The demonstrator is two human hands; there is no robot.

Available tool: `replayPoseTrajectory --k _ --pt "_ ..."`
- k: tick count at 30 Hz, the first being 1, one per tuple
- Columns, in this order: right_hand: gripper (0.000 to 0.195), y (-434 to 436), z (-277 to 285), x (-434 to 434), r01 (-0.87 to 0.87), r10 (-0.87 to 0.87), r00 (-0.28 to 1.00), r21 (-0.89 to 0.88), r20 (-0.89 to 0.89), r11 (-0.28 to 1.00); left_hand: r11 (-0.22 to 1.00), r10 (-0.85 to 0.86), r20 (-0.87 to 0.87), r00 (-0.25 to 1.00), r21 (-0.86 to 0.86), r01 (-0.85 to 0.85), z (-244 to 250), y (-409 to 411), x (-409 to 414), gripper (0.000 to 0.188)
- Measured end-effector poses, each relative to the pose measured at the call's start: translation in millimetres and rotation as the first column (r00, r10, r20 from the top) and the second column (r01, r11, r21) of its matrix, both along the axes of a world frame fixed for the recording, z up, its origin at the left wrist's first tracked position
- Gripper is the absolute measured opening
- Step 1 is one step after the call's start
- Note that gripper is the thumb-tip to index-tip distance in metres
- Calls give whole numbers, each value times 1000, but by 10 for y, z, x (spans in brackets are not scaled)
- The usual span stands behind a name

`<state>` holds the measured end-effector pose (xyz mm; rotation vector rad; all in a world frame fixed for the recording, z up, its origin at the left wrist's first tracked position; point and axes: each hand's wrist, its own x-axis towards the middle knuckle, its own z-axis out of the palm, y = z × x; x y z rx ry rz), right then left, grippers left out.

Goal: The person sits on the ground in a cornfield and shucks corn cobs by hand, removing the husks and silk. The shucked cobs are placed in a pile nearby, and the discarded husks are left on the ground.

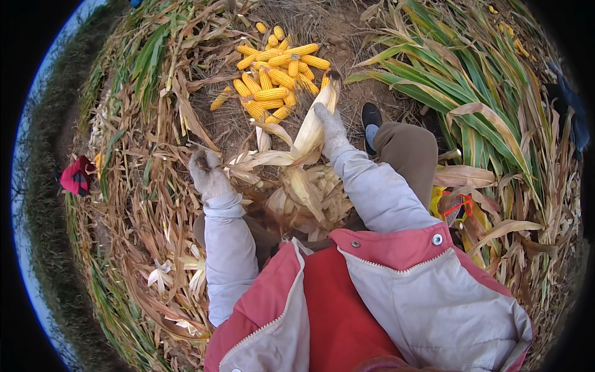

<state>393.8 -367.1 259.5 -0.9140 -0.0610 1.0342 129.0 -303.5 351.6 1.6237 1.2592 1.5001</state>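
Note:
My right hand (333, 126), in a pale knitted work glove, is closed around an ear of corn in its husk (312, 126), its dark silk end pointing away from me. At the left, my gloved left hand (207, 174) has its fingers curled against pale husk leaves (260, 160) that stretch across from the ear's base; whether it grips them I cannot tell. Just beyond both hands lies a pile of husked yellow corn ears (274, 76) on the ground. Loose husks (316, 197) are heaped between my legs.
Dry corn stalks and leaves (162, 223) cover the ground at the left. Green and yellow stalks (479, 111) lie at the right, near a yellow and red bag (448, 204). Another person (78, 176) is far off at the left. My shoe (370, 118) stands beyond my right knee.

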Motion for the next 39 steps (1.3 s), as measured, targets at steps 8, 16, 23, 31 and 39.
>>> replayPoseTrajectory --k 8,16,23,31,39 --pt "48 -13 147 -278 -410 438 880 173 -185 896 837 -547 -612 571 -409 364 -78 -383 1056 69" --pt "47 -99 254 -209 -439 463 887 295 -12 849 776 -630 -374 681 -272 569 -578 -181 795 64" --pt "53 -264 413 -346 -507 474 853 131 219 852 810 -550 -57 833 -278 516 -346 -4 626 30" --pt "57 -217 380 -246 -538 526 647 -158 553 828 720 -501 75 862 -516 464 472 -95 1024 25" --pt "70 -259 405 -285 -450 533 535 -312 655 836 681 -564 -6 826 -568 461 325 91 935 23"
